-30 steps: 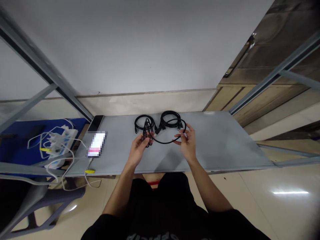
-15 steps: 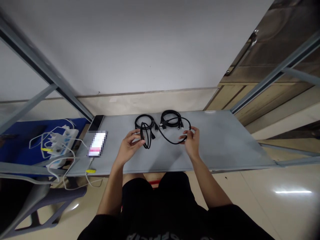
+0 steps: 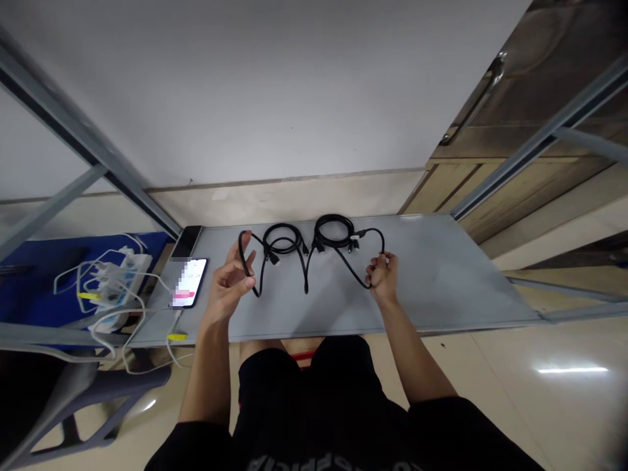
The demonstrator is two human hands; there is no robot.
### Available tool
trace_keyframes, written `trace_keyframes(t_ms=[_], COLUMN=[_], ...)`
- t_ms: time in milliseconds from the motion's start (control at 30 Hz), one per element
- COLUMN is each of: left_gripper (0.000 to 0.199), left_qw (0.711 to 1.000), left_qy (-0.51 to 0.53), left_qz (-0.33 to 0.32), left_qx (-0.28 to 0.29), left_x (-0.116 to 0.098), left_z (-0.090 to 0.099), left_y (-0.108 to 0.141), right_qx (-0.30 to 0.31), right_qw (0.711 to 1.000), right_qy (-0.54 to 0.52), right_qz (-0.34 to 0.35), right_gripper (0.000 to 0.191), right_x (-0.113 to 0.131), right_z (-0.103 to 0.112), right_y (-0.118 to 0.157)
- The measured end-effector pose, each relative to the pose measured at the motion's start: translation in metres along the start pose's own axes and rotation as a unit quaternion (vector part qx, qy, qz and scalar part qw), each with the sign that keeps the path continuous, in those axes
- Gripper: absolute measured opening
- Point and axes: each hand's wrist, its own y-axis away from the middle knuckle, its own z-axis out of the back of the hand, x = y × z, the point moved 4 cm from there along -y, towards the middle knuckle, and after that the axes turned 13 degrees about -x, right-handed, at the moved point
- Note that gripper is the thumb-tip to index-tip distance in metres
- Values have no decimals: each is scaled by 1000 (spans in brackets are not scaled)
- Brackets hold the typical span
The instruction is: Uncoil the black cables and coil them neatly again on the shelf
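A length of black cable [image 3: 307,285] with plug ends runs in loose bends between my two hands, over the grey shelf [image 3: 432,288]. My left hand [image 3: 229,281] has its fingers curled around a loop of this cable at the left. At the right, my right hand [image 3: 384,277] pinches the same cable, and a plug end arcs up above the fingers. Behind it lie two coiled black cables, one left coil [image 3: 283,227] and one right coil [image 3: 334,218], both with plugs near their edges. Where the held cable crosses the coils is hard to follow.
A lit phone [image 3: 191,281] with a white charging lead and a dark flat object [image 3: 188,241] lie at the shelf's left end. A white power strip [image 3: 135,268] with several leads is farther left. Metal posts [image 3: 520,147] frame both sides; a wall stands behind.
My left hand has moved left and my right hand slightly right. The cable's bunched loops have opened out into wider bends, and a plug end now shows above my right hand.
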Motion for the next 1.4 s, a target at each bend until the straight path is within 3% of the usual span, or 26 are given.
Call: trace_keyframes(t_ms=[200, 400, 600, 700, 833, 967, 1067, 1167, 1300, 1400], left_gripper=[32, 41, 54, 47, 24, 24, 24, 31, 46, 51], left_qw=[992, 996, 988, 990, 994, 986, 980, 985, 988, 987], left_qy=[-97, 45, 117, 93, -6, -98, -133, -138, -152, -155], left_qz=[-68, -71, -63, -56, -54, -77, -68, -29, -22, -37], left_qx=[-45, -38, -75, -88, -94, -109, -131, -100, -29, -13], left_x=[3, -6, -14, -2, 20, 31, 41, 59, 81, 84], left_z=[23, 15, 9, 7, -2, -14, -20, -25, -30, -33], left_y=[-7, -3, -9, -9, -5, -2, -1, 4, 14, 17], right_qx=[3, -27, 22, 55, 84, 148, 147, 123, 159, 181], right_qw=[1000, 1000, 997, 991, 977, 954, 920, 888, 881, 878], right_qy=[-14, -6, 12, 36, 79, 150, 219, 263, 282, 291], right_qz=[-8, 0, 68, 115, 178, 212, 291, 355, 346, 334], right_gripper=[44, 36, 40, 50, 50, 48, 49, 50, 45, 33], right_x=[-4, -8, -2, 1, -2, -14, -14, -9, -8, -9], right_z=[7, 9, 12, 10, 7, 4, 3, 1, -2, -2], right_y=[-10, -17, -17, -13, -9, -6, -5, -3, 2, 6])
